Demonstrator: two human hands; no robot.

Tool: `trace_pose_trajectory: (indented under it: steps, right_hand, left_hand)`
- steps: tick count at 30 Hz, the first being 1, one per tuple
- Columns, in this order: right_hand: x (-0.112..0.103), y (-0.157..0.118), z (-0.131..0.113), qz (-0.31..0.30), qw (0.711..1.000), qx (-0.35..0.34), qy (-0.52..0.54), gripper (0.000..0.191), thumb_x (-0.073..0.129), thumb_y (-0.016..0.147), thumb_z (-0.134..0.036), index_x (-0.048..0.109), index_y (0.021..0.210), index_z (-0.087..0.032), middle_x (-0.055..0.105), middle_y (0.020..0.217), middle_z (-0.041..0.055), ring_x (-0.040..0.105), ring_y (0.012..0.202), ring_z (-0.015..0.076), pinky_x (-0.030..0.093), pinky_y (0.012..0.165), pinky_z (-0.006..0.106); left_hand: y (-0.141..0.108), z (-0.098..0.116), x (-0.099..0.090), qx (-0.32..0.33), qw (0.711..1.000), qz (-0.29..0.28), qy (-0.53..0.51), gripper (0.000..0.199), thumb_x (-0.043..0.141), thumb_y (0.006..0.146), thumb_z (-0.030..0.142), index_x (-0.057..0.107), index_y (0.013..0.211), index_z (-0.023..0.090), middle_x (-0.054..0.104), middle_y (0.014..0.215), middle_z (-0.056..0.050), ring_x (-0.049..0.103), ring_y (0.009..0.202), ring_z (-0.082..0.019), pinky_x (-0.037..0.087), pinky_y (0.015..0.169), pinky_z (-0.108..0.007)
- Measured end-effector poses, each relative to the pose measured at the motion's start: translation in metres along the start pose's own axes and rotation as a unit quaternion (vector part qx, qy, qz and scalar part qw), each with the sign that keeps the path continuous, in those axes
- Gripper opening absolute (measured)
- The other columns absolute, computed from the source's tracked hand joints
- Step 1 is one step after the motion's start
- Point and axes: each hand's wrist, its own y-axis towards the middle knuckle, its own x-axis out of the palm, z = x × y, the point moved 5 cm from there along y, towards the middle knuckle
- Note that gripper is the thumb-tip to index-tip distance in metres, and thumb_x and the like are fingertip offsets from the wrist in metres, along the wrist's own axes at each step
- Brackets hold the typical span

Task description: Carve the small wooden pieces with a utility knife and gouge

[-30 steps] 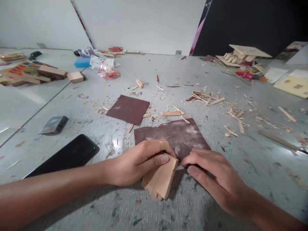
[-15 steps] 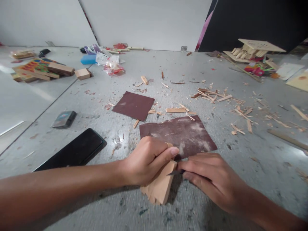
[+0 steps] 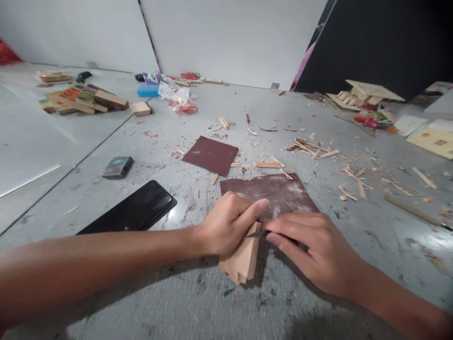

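Observation:
My left hand [image 3: 231, 224] is closed around a pale wooden block [image 3: 244, 259], which has a jagged, stepped near end. Its upper part is hidden under my fingers. Between the thumb and fingers of my right hand [image 3: 307, 245] is a small knife [image 3: 257, 234], its dark blade lying against the block's top right part. Most of the knife's handle is covered by my palm. Just beyond both hands lies a worn sheet of brown sandpaper [image 3: 272, 191] dusted with pale powder. A smaller brown sandpaper piece [image 3: 211, 156] rests farther back on the grey table [image 3: 170, 302].
A black phone [image 3: 130, 210] and a small box [image 3: 118, 167] lie on the left. Wood slivers [image 3: 318, 148] are scattered at right, near a thin stick [image 3: 412, 210]. Wooden blocks [image 3: 111, 100], plastic packets [image 3: 182, 101] and a small wooden model [image 3: 368, 92] stand farther back.
The camera view has shifted, so the table things appear farther right on the left side. Both hands, still holding the block and knife, appear slightly higher in view.

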Motion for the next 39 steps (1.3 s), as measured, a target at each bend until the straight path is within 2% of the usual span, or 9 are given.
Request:
trace_pose_trajectory:
  steps: [6, 12, 16, 21, 26, 30, 33, 36, 39]
  right_hand:
    - [0.004, -0.002, -0.002, 0.011, 1.000, -0.013, 0.015, 0.014, 0.057, 0.101, -0.014, 0.071, 0.102, -0.017, 0.079, 0.095, 0.0026, 0.073, 0.080, 0.0155, 0.052, 0.074, 0.028]
    - [0.010, -0.009, 0.001, 0.035, 0.998, -0.008, 0.055, 0.017, 0.058, 0.099, -0.011, 0.071, 0.110, -0.017, 0.079, 0.100, 0.0035, 0.075, 0.084, 0.0147, 0.054, 0.075, 0.025]
    - [0.016, -0.012, -0.001, 0.024, 0.997, -0.006, 0.079, 0.016, 0.056, 0.102, -0.014, 0.070, 0.108, -0.017, 0.076, 0.088, 0.0016, 0.071, 0.073, 0.0148, 0.052, 0.068, 0.027]
    - [0.028, -0.015, -0.010, -0.035, 0.998, -0.043, 0.042, 0.024, 0.049, 0.104, -0.020, 0.072, 0.096, -0.016, 0.061, 0.065, 0.0001, 0.054, 0.055, 0.0171, 0.038, 0.054, 0.033]
    - [0.022, -0.016, -0.008, -0.052, 0.996, -0.053, 0.055, 0.023, 0.051, 0.102, -0.021, 0.074, 0.101, -0.015, 0.057, 0.064, -0.0009, 0.050, 0.054, 0.0159, 0.036, 0.055, 0.033]
    - [0.006, -0.013, -0.001, -0.012, 0.997, -0.022, 0.077, 0.022, 0.053, 0.100, -0.016, 0.072, 0.111, -0.017, 0.064, 0.069, -0.0015, 0.056, 0.057, 0.0138, 0.041, 0.058, 0.030]
    - [0.002, -0.009, 0.003, 0.016, 0.996, 0.023, 0.079, 0.024, 0.053, 0.101, -0.014, 0.070, 0.116, -0.020, 0.075, 0.087, 0.0005, 0.068, 0.073, 0.0139, 0.049, 0.069, 0.027]
    - [0.003, -0.007, 0.002, 0.035, 0.997, 0.017, 0.067, 0.023, 0.052, 0.102, -0.014, 0.068, 0.116, -0.021, 0.078, 0.098, 0.0024, 0.073, 0.084, 0.0158, 0.053, 0.075, 0.027]
    - [0.006, -0.006, 0.001, 0.056, 0.997, 0.008, 0.045, 0.021, 0.053, 0.102, -0.014, 0.069, 0.113, -0.020, 0.078, 0.094, 0.0035, 0.073, 0.079, 0.0172, 0.054, 0.070, 0.028]
  left_hand:
    - [0.001, -0.002, 0.003, 0.009, 0.999, -0.012, -0.048, 0.060, 0.039, 0.105, 0.047, 0.027, 0.053, 0.021, 0.025, 0.051, 0.006, 0.022, 0.050, -0.008, 0.021, 0.047, -0.026]
    - [0.000, -0.006, 0.004, -0.002, 0.997, 0.001, -0.077, 0.062, 0.042, 0.105, 0.048, 0.032, 0.050, 0.020, 0.029, 0.049, 0.006, 0.024, 0.048, -0.008, 0.021, 0.045, -0.026]
    - [-0.001, -0.006, 0.003, -0.014, 0.995, 0.012, -0.095, 0.063, 0.044, 0.103, 0.049, 0.033, 0.048, 0.020, 0.029, 0.047, 0.006, 0.025, 0.046, -0.007, 0.021, 0.044, -0.025]
    - [0.005, -0.010, -0.002, -0.035, 0.990, 0.057, -0.125, 0.063, 0.045, 0.101, 0.053, 0.031, 0.048, 0.021, 0.027, 0.047, 0.006, 0.023, 0.044, -0.007, 0.019, 0.042, -0.025]
    - [0.009, -0.013, -0.005, -0.042, 0.986, 0.070, -0.144, 0.064, 0.042, 0.100, 0.058, 0.030, 0.049, 0.021, 0.031, 0.047, 0.006, 0.026, 0.044, -0.007, 0.022, 0.042, -0.024]
    - [0.007, -0.012, -0.004, -0.032, 0.988, 0.056, -0.137, 0.065, 0.045, 0.100, 0.057, 0.029, 0.048, 0.021, 0.030, 0.046, 0.006, 0.025, 0.044, -0.007, 0.020, 0.042, -0.024]
    - [0.005, -0.010, -0.002, -0.023, 0.991, 0.038, -0.130, 0.065, 0.045, 0.101, 0.054, 0.030, 0.048, 0.020, 0.031, 0.047, 0.005, 0.025, 0.045, -0.007, 0.020, 0.042, -0.024]
    - [0.004, -0.008, 0.001, -0.020, 0.992, 0.027, -0.125, 0.065, 0.042, 0.103, 0.052, 0.031, 0.048, 0.020, 0.032, 0.047, 0.005, 0.026, 0.046, -0.007, 0.022, 0.043, -0.023]
    - [0.002, -0.007, 0.002, -0.020, 0.992, 0.021, -0.121, 0.065, 0.042, 0.104, 0.050, 0.031, 0.048, 0.019, 0.031, 0.047, 0.005, 0.026, 0.046, -0.007, 0.023, 0.043, -0.023]
